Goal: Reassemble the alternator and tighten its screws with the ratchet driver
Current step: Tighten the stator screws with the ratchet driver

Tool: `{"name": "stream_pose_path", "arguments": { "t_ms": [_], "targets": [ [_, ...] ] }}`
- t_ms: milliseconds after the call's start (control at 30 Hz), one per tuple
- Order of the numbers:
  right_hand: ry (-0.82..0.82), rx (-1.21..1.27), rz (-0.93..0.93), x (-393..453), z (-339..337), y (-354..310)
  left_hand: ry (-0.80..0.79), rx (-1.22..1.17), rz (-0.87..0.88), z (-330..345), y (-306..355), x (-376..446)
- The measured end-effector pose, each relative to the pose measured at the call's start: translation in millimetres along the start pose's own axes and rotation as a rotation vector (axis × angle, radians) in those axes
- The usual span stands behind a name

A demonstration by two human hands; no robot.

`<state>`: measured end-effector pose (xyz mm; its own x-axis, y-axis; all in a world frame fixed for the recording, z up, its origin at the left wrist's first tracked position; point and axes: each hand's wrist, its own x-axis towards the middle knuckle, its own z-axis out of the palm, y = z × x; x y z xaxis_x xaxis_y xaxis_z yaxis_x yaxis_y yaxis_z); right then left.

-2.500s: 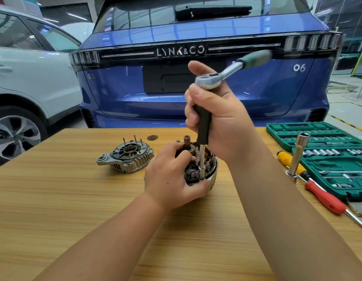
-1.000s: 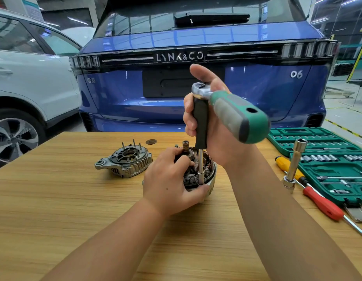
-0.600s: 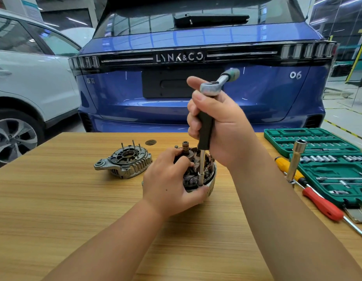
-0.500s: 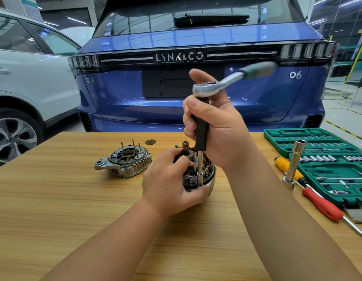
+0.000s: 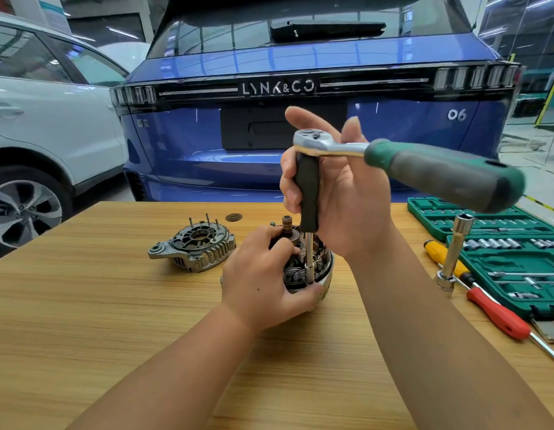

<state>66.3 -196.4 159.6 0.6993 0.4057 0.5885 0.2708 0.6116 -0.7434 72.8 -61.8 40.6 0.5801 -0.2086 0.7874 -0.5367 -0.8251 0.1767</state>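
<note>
The alternator body (image 5: 323,270) with copper windings and a shaft stands on the wooden table (image 5: 83,321). My left hand (image 5: 263,274) grips its near left side. A ratchet driver (image 5: 424,166) with a green and grey handle stands upright on a black extension (image 5: 307,193), its socket tip down in the alternator's rim. My right hand (image 5: 344,193) grips the black extension just under the ratchet head; the handle points right, toward me. The alternator's other housing half (image 5: 195,246), with studs pointing up, lies apart to the left.
A green socket case (image 5: 517,252) lies open at the right. Beside it are a yellow screwdriver (image 5: 440,252), a red screwdriver (image 5: 499,315) and an upright socket extension (image 5: 454,252). A small round part (image 5: 233,217) lies behind the housing. A blue car stands past the table's far edge.
The ratchet handle has swung from pointing away at the right round toward me. Both hands and the alternator have stayed in place.
</note>
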Motion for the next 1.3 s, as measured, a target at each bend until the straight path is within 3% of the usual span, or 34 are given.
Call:
{"name": "stream_pose_path", "arguments": {
  "t_ms": [100, 233, 300, 400, 467, 567, 667, 867, 1033, 1167, 1300],
  "targets": [
    [0.103, -0.008, 0.049, 1, 6, -2, -0.001, 0.008, -0.009, -1, 0, 0],
    [0.356, -0.337, -0.062, 1, 7, -1, -0.01, 0.015, 0.002, -1, 1, -1],
    [0.449, -0.35, -0.042, 4, 1, -3, -0.01, 0.014, 0.002, -2, 2, 0],
    [0.284, -0.082, 0.081, 3, -8, -8, -0.016, 0.014, 0.004, -3, 2, 1],
    [0.149, 0.047, 0.065, 1, -11, -6, -0.018, 0.019, 0.004, -2, 1, 1],
    [0.075, -0.114, -0.106, 0, -7, 1, -0.015, 0.022, 0.006, -1, 0, 0],
    [0.045, -0.215, -0.15, 1, -6, 5, -0.01, 0.021, 0.008, -1, 1, 1],
    [-0.096, 0.048, -0.071, 0, -12, 3, -0.005, 0.015, 0.003, -1, 0, 0],
    [-0.138, 0.065, 0.002, 0, -11, 2, -0.013, 0.013, -0.005, -1, 1, 0],
    [0.059, 0.011, 0.063, 2, -2, -2, -0.017, 0.004, -0.011, -1, 1, 0],
    [0.383, -0.291, -0.049, 3, -1, -3, -0.026, 0.017, 0.008, -3, 2, 0]
  ]
}}
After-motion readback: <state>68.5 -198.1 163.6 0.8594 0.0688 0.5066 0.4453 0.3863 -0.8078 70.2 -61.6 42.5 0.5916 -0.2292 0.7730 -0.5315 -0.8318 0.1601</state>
